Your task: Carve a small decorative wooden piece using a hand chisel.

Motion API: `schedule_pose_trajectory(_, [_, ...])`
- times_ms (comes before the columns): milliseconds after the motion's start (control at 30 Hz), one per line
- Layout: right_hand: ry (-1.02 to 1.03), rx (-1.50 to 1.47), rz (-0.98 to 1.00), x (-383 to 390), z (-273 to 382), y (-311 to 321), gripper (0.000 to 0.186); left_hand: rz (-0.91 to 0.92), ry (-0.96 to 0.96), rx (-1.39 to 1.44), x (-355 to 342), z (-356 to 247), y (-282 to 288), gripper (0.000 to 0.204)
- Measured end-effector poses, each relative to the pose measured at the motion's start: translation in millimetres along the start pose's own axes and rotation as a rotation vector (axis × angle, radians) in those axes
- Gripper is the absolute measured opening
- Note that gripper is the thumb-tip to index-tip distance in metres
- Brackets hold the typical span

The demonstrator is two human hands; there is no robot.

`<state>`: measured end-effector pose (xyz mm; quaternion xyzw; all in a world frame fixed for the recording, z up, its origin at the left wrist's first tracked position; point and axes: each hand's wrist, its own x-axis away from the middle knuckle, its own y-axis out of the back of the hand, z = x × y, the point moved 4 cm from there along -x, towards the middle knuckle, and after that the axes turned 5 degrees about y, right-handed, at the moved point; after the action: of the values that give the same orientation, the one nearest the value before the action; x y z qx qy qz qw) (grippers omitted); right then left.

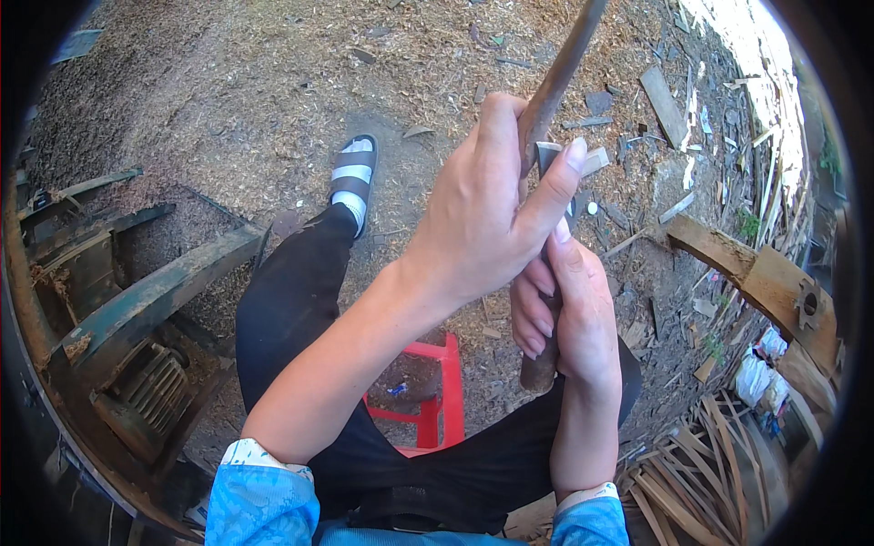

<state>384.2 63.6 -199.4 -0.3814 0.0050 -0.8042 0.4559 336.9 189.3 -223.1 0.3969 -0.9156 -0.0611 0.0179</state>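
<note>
My left hand is closed around a long brown stick that runs up and out of the top of the picture. Its thumb presses on a flat grey metal blade lying against the stick. Just below, touching the left hand, my right hand is wrapped round a brown wooden end that sticks out under the fist. I cannot tell whether that end is the blade's handle or the stick's lower end. Both hands are held above my lap in black trousers.
I sit on a red plastic stool. My foot in a striped sandal rests on ground covered with wood shavings. An old green machine stands at the left. Scrap wood strips and a beam with a metal bracket lie at the right.
</note>
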Motion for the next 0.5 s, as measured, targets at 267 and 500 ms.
schedule_pose_trajectory(267, [0.036,-0.002,-0.035,3,-3,-7,0.046,-0.014,-0.003,-0.022,1,-7,0,0.024])
schedule_pose_trajectory(500, [0.149,0.013,-0.093,3,-8,-13,0.045,-0.008,0.005,0.008,1,-8,-1,0.025])
